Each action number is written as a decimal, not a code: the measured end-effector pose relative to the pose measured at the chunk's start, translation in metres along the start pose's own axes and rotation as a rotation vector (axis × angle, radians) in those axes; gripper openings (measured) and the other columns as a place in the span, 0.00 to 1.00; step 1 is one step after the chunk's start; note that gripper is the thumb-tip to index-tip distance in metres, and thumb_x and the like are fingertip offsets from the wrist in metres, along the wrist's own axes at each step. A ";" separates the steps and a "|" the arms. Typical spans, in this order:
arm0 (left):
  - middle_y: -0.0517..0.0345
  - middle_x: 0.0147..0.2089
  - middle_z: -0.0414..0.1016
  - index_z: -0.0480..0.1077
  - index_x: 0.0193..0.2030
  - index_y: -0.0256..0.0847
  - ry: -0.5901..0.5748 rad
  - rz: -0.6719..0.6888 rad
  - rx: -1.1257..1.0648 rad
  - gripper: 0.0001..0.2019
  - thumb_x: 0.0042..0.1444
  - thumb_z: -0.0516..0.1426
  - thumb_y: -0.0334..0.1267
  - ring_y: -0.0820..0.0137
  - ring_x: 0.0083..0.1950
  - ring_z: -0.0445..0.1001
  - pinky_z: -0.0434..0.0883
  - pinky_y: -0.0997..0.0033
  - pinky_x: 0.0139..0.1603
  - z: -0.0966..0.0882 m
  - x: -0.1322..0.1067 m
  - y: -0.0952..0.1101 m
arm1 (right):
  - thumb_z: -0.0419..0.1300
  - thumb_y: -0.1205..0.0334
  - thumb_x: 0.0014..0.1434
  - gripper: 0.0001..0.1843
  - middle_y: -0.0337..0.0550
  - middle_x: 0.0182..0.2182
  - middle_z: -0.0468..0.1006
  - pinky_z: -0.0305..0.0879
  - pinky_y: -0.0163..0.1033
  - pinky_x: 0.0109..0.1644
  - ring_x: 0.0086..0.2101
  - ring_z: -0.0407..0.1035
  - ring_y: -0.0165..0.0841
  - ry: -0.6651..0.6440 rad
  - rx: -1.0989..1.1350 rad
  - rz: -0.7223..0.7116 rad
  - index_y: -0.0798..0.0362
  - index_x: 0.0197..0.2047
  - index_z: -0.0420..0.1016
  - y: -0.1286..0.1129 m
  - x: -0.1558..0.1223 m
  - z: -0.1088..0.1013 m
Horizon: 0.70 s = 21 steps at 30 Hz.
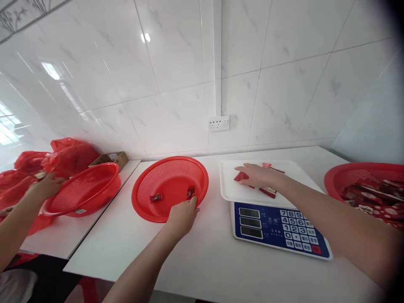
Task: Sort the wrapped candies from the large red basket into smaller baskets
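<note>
My left hand (183, 216) reaches over the near rim of a red plastic basket (139, 189), its fingers closed on a small dark-red wrapped packet (190, 192). Another such packet (156, 198) lies at the left inside the basket. My right hand (257, 174) is over the white tray (227, 191) of a blue weighing scale (267, 229). A red packet (241, 176) shows under its curled fingers, which appear to grip it. Beside that hand on the tray lie a dark-red striped packet (268, 192) and other packets partly hidden by my wrist.
At right, a red basket (334, 181) holds many wrapped packets. On the left table stand another red basket (107, 181), red plastic bags (71, 155) and a cardboard box (120, 159). Another person's hand (47, 187) is by the bags. A wall socket (219, 123) is behind.
</note>
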State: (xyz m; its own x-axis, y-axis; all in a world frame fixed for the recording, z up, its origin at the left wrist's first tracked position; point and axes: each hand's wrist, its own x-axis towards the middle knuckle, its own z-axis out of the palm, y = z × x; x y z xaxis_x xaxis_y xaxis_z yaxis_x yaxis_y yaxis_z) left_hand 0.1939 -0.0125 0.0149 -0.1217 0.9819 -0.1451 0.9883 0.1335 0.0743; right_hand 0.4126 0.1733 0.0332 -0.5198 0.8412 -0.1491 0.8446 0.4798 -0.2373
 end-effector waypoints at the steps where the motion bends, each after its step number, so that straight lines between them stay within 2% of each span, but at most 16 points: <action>1: 0.48 0.39 0.77 0.63 0.47 0.40 0.002 0.010 0.010 0.10 0.64 0.46 0.39 0.59 0.41 0.78 0.68 0.67 0.34 0.001 0.000 0.001 | 0.57 0.59 0.55 0.32 0.52 0.64 0.58 0.65 0.54 0.53 0.58 0.60 0.53 -0.037 -0.012 0.018 0.51 0.63 0.63 0.007 0.001 0.003; 3: 0.49 0.39 0.76 0.62 0.45 0.40 0.006 0.027 0.023 0.09 0.65 0.45 0.39 0.59 0.40 0.78 0.69 0.67 0.34 0.001 0.001 0.002 | 0.58 0.61 0.53 0.27 0.53 0.61 0.63 0.68 0.52 0.48 0.51 0.68 0.51 -0.024 0.023 0.027 0.51 0.58 0.69 0.016 0.000 0.007; 6: 0.50 0.39 0.76 0.61 0.43 0.41 0.013 0.034 0.036 0.08 0.65 0.45 0.40 0.61 0.39 0.78 0.68 0.68 0.33 0.002 0.004 0.004 | 0.58 0.62 0.52 0.20 0.56 0.53 0.70 0.69 0.49 0.41 0.41 0.73 0.47 0.046 0.116 0.074 0.54 0.49 0.76 0.016 0.000 0.009; 8: 0.50 0.39 0.76 0.61 0.43 0.41 0.019 0.027 0.044 0.08 0.65 0.46 0.40 0.61 0.40 0.78 0.68 0.69 0.34 0.003 0.006 0.006 | 0.58 0.61 0.53 0.18 0.56 0.49 0.73 0.69 0.47 0.41 0.41 0.73 0.45 0.079 0.164 0.082 0.56 0.46 0.77 0.006 0.000 0.005; 9: 0.50 0.39 0.76 0.61 0.43 0.41 0.021 0.024 0.047 0.07 0.65 0.46 0.40 0.61 0.40 0.77 0.68 0.68 0.34 0.003 0.007 0.007 | 0.56 0.59 0.54 0.19 0.54 0.49 0.74 0.69 0.45 0.43 0.43 0.72 0.44 0.095 0.180 0.066 0.55 0.48 0.76 -0.003 -0.001 0.002; 11: 0.50 0.40 0.76 0.61 0.43 0.41 0.023 0.020 0.050 0.08 0.65 0.46 0.40 0.61 0.41 0.77 0.68 0.68 0.34 0.005 0.008 0.009 | 0.53 0.55 0.59 0.25 0.49 0.54 0.72 0.68 0.41 0.49 0.50 0.69 0.40 0.119 0.273 -0.027 0.52 0.58 0.68 -0.024 -0.003 -0.007; 13: 0.50 0.40 0.76 0.62 0.44 0.41 0.025 0.018 0.049 0.08 0.65 0.45 0.41 0.61 0.41 0.77 0.68 0.68 0.34 0.006 0.010 0.010 | 0.50 0.48 0.62 0.33 0.44 0.61 0.65 0.66 0.39 0.53 0.55 0.65 0.37 0.114 0.425 -0.188 0.48 0.68 0.52 -0.044 -0.008 -0.017; 14: 0.50 0.40 0.76 0.62 0.44 0.41 0.026 0.017 0.047 0.09 0.65 0.45 0.40 0.61 0.40 0.77 0.68 0.68 0.34 0.007 0.010 0.011 | 0.49 0.46 0.62 0.36 0.43 0.64 0.60 0.66 0.39 0.54 0.57 0.63 0.37 0.116 0.481 -0.263 0.47 0.70 0.46 -0.051 -0.010 -0.022; 15: 0.50 0.39 0.76 0.62 0.44 0.41 0.027 0.018 0.045 0.09 0.65 0.45 0.40 0.61 0.40 0.77 0.68 0.68 0.34 0.007 0.010 0.011 | 0.49 0.45 0.62 0.38 0.43 0.66 0.56 0.64 0.40 0.56 0.59 0.60 0.37 0.133 0.496 -0.318 0.47 0.71 0.43 -0.055 -0.013 -0.025; 16: 0.50 0.39 0.76 0.62 0.44 0.41 0.028 0.020 0.041 0.09 0.65 0.45 0.40 0.61 0.40 0.77 0.68 0.68 0.34 0.006 0.010 0.011 | 0.50 0.46 0.61 0.38 0.42 0.67 0.53 0.62 0.42 0.59 0.61 0.57 0.38 0.159 0.457 -0.339 0.47 0.70 0.44 -0.054 -0.016 -0.028; 18: 0.50 0.39 0.76 0.62 0.43 0.40 0.030 0.028 0.032 0.09 0.65 0.44 0.39 0.61 0.40 0.77 0.68 0.67 0.34 0.006 0.010 0.011 | 0.52 0.49 0.60 0.35 0.42 0.66 0.54 0.57 0.45 0.62 0.62 0.54 0.41 0.190 0.257 -0.279 0.47 0.68 0.52 -0.039 -0.023 -0.027; 21: 0.50 0.39 0.76 0.62 0.43 0.40 0.027 0.039 0.018 0.09 0.65 0.44 0.39 0.61 0.40 0.77 0.68 0.67 0.33 0.004 0.010 0.011 | 0.55 0.56 0.57 0.31 0.48 0.62 0.63 0.60 0.51 0.59 0.58 0.61 0.47 0.058 -0.026 -0.074 0.51 0.64 0.62 0.005 -0.036 -0.014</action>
State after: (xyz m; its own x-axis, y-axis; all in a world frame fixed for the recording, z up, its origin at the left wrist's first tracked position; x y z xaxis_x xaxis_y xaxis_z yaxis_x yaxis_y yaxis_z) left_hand 0.2041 -0.0015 0.0103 -0.0852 0.9896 -0.1159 0.9938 0.0928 0.0615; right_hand 0.4375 0.1493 0.0506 -0.5733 0.8158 -0.0761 0.8076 0.5470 -0.2205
